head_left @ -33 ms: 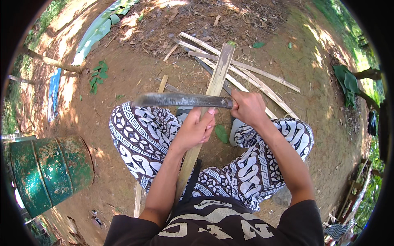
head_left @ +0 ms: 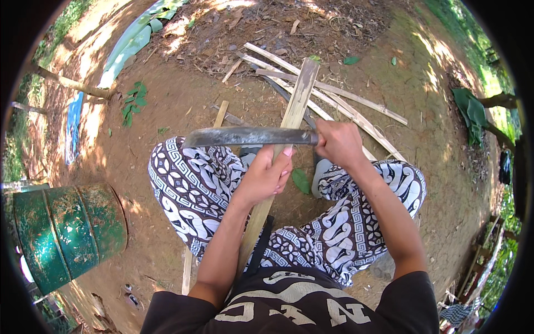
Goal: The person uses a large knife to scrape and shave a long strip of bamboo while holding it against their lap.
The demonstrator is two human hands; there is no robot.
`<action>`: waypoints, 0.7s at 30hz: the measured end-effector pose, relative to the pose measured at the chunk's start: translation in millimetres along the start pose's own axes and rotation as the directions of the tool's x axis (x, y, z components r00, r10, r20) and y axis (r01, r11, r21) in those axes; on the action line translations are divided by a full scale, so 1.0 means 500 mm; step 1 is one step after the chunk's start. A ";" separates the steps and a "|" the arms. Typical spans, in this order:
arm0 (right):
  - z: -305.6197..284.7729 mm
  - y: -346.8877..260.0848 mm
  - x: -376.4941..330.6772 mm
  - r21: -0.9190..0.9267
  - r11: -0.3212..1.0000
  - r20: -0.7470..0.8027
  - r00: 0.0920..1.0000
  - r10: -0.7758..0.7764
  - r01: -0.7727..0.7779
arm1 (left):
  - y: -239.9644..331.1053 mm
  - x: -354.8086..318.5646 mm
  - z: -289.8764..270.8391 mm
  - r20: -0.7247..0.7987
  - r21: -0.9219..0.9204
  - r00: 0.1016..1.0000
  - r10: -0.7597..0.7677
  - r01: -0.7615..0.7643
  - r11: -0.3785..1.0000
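Note:
My left hand (head_left: 265, 176) is wrapped round a long flat wooden slat (head_left: 299, 97) that slants from my lap up and away to the right. In my right hand (head_left: 340, 143) is the handle of a machete, its fingers closed on it. The dark steel machete blade (head_left: 245, 136) lies crosswise over the slat just beyond my left hand, its tip pointing left above my knee. Whether the edge bites into the wood cannot be made out. Most of the handle is hidden in my right fist.
Several pale wooden strips (head_left: 361, 101) lie crossed on the dirt ahead. A rusty green drum (head_left: 69, 234) is at the left. My patterned trousers (head_left: 189, 195) frame the work on both sides. A green leaf (head_left: 300, 181) rests between my feet.
The machete and my right hand have shifted very slightly to the right. The blade tip is less blurred now. My left hand keeps its hold on the slat.

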State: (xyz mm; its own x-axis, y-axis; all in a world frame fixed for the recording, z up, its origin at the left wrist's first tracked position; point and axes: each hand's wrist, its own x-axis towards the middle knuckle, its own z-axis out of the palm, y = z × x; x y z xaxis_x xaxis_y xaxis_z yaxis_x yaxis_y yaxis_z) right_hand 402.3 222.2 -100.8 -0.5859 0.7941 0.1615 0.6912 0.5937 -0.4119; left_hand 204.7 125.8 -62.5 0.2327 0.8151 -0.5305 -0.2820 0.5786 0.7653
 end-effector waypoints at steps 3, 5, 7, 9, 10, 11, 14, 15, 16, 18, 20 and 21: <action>-0.003 0.069 0.044 -0.048 0.962 -0.113 0.959 0.261 -0.267 | -0.003 -0.006 0.002 -0.027 0.041 0.999 0.017 -0.016 0.999; -0.002 0.062 0.040 -0.030 0.972 -0.119 0.966 0.228 -0.233 | -0.005 -0.004 0.000 -0.042 0.063 0.999 0.033 -0.031 0.998; 0.002 0.026 0.028 -0.024 0.976 -0.062 0.975 0.214 -0.216 | 0.001 0.000 0.004 -0.044 0.057 0.999 0.016 -0.013 0.998; 0.014 0.013 0.013 -0.033 0.998 -0.051 0.997 0.056 -0.057 | -0.002 -0.004 0.004 -0.049 0.056 0.999 -0.005 0.008 0.998; 0.018 0.023 0.016 -0.092 0.996 -0.050 0.999 -0.007 0.003 | -0.005 -0.003 0.007 -0.053 0.054 0.999 -0.005 0.008 0.998; 0.019 0.034 0.015 -0.150 0.987 -0.042 0.997 -0.063 0.056 | -0.009 -0.005 0.010 -0.053 0.053 0.999 -0.012 0.015 0.998; 0.002 0.090 0.066 -0.070 0.969 -0.143 0.963 0.227 -0.238 | -0.007 -0.011 0.011 -0.065 0.083 0.998 0.013 -0.007 0.996; -0.003 0.096 0.075 -0.094 0.962 -0.193 0.953 0.234 -0.256 | -0.007 -0.011 0.010 -0.064 0.091 0.998 0.003 0.003 0.996; 0.001 0.084 0.063 -0.091 0.965 -0.134 0.963 0.235 -0.248 | -0.006 -0.012 0.006 -0.064 0.099 0.998 -0.006 0.012 0.995; 0.007 0.027 0.041 -0.074 0.975 -0.009 0.978 0.207 -0.207 | -0.006 -0.006 0.004 -0.087 0.118 0.996 0.013 -0.002 0.993; 0.013 0.006 0.023 -0.100 0.994 0.042 0.998 0.044 -0.040 | -0.019 -0.002 0.005 -0.102 0.157 0.994 0.036 -0.020 0.987; 0.018 0.000 0.017 -0.107 0.993 0.068 0.997 -0.033 0.040 | -0.028 0.001 -0.002 -0.116 0.209 0.991 0.072 -0.046 0.977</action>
State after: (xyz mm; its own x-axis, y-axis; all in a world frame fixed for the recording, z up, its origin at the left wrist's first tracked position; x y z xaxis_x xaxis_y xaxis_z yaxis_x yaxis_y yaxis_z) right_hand 393.6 227.9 -107.3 -0.6357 0.7635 0.1137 0.7087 0.6356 -0.3063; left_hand 207.7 118.0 -73.8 0.1019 0.8522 -0.5132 -0.0912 0.5218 0.8482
